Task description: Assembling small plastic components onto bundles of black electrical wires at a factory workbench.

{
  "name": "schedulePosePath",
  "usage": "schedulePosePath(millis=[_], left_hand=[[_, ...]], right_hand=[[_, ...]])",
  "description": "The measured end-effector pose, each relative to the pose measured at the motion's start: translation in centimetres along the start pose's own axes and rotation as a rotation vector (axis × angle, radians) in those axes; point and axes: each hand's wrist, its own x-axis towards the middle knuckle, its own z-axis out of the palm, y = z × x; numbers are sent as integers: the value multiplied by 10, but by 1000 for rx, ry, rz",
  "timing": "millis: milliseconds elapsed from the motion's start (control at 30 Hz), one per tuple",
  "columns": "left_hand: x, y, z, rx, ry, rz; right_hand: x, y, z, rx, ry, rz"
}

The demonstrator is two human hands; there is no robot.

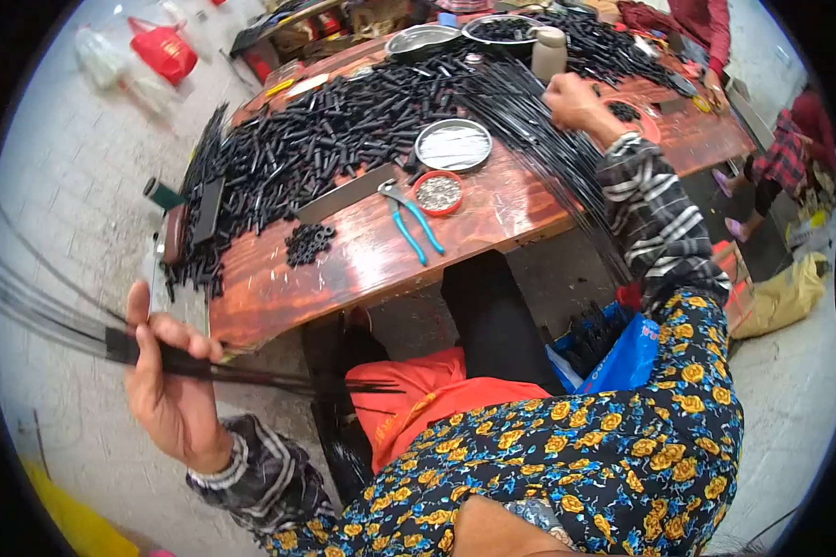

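Off the table's left front corner, my left hand (169,399) is closed around a bundle of thin black strands (279,376). One end of it reaches over my lap; the other fans out left, blurred. A short black tube (118,344) sits round the bundle beside my fingers. At the far right of the table, my right hand (576,102) is curled, its fingertips turned away, so what it grips cannot be made out. It is just above a long sheaf of black strands (539,139), close to a beige bottle (549,53).
Black tubes (334,121) are heaped across the wooden table (492,223). Nearer lie blue-handled pliers (409,223), a red dish of small metal pieces (438,193), a round tin (452,146) and black rings (309,243). Another person's hand (713,90) is at the far right.
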Motion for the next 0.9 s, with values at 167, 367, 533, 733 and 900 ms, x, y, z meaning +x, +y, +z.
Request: schedulePosePath(millis=[167, 367, 533, 733, 900], left_hand=[[10, -2, 17, -37, -87, -57], [26, -24, 43, 67, 8, -91], [34, -39, 65, -6, -57, -173], [44, -62, 51, -208, -39, -109], [51, -64, 47, -300, -30, -131]], right_hand=[[13, -43, -34, 303, 609, -539], [-34, -189, -28, 525, 166, -661], [-89, -284, -3, 530, 245, -933], [-141, -306, 21, 656, 142, -938], [-156, -279, 31, 670, 163, -1162]])
